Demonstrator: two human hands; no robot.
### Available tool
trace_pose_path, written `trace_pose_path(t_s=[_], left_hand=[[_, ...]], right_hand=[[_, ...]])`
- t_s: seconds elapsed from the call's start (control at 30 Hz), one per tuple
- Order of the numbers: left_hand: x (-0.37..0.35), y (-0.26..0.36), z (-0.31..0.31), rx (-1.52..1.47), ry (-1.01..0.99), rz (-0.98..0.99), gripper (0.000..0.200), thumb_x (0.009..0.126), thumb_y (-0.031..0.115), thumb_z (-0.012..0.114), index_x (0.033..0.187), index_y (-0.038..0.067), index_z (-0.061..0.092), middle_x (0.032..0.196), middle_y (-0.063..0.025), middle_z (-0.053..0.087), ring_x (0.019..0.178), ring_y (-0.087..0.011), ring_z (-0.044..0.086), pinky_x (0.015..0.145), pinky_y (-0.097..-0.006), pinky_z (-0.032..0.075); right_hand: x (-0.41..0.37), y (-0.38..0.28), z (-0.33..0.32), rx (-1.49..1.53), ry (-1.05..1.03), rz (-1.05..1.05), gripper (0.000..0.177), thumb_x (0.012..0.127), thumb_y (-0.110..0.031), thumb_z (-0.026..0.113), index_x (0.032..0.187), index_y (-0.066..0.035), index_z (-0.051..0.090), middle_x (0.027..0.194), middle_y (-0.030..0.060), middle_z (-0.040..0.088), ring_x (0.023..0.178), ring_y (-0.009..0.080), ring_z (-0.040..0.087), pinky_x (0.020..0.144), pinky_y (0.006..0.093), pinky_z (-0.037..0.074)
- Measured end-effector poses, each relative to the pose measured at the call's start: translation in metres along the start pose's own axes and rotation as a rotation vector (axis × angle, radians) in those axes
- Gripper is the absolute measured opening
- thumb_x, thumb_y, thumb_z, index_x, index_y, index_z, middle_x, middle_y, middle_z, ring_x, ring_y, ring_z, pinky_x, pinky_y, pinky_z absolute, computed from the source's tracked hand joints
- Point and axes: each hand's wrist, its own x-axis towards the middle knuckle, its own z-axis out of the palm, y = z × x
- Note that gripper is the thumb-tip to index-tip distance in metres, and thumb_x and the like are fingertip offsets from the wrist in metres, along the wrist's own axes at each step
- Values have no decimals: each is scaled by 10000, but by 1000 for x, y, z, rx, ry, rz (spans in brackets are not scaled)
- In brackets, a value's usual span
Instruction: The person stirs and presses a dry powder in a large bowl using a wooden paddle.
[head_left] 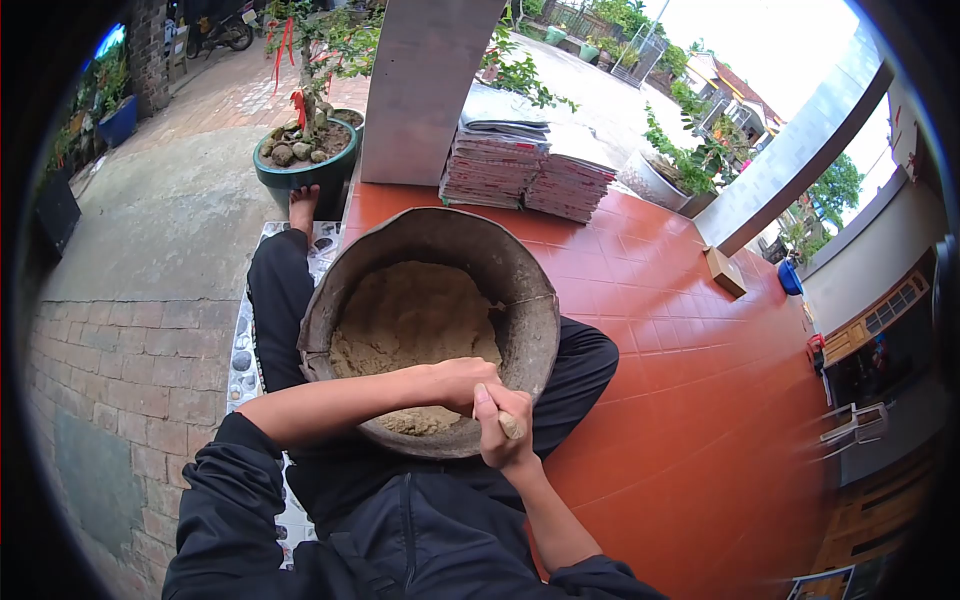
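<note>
Gripping a pale handle (pixel 514 428) w/ R hand (pixel 497 443) curled round it; L hand (pixel 462 382) is just beyond, fingers hidden, can't tell its grip tbh. Bucket (pixel 528 285) of brown stuff (pixel 415 310) sits under both, btwn legs (pixel 275 300), prob so it won't tip.

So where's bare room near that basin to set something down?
The red tiles right of the basin, short of the box, are bare; so is the paving left of the pebbled ledge. Crowded: beyond the basin, stacked bundles, pillar, potted tree; over its near rim, left hand, right hand.
</note>
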Motion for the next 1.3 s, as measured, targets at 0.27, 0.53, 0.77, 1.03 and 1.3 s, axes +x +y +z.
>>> trace_pose_path(t_s=[0.27, 0.53, 0.77, 1.03, 1.3], left_hand=[[10, 8, 1, 181, -184, -33, 243, 600, 224, 727, 725, 24, 666, 727, -197, 661, 729, -376, 645, 681, -445, 532], [5, 9, 3, 285, -469, -142, 302, 605, 223, 769, 820, 17, 718, 797, -181, 686, 794, -340, 672, 703, -417, 546], [2, 17, -5, 301, -479, -223, 296, 605, 227, 770, 820, 28, 729, 805, -165, 694, 803, -319, 680, 700, -407, 550], [-25, 27, -53, 355, -274, -294, 279, 611, 260, 759, 786, 52, 699, 773, -162, 684, 762, -343, 669, 686, -422, 542], [-84, -13, -107, 550, 34, -417, 183, 644, 230, 683, 658, 49, 666, 668, -170, 652, 666, -349, 662, 593, -437, 527]], right_hand=[[-12, 17, -2, 650, 251, 233, 380, 924, -144, 384, 563, -102, 274, 474, 4, 276, 421, 107, 236, 482, 295, 324], [-25, 24, 14, 928, 525, 260, 369, 906, -134, 388, 563, -121, 254, 468, -2, 264, 409, 107, 226, 478, 294, 319], [-24, 17, 17, 892, 526, 227, 354, 895, -160, 385, 571, -126, 247, 460, 0, 256, 404, 110, 223, 472, 298, 310], [19, -10, 14, 745, 186, 173, 339, 893, -140, 403, 579, -98, 282, 494, 18, 290, 450, 126, 271, 526, 307, 349], [77, -10, 67, 660, 38, -24, 331, 917, -151, 438, 605, -64, 369, 548, -9, 362, 522, 94, 326, 554, 276, 365]])
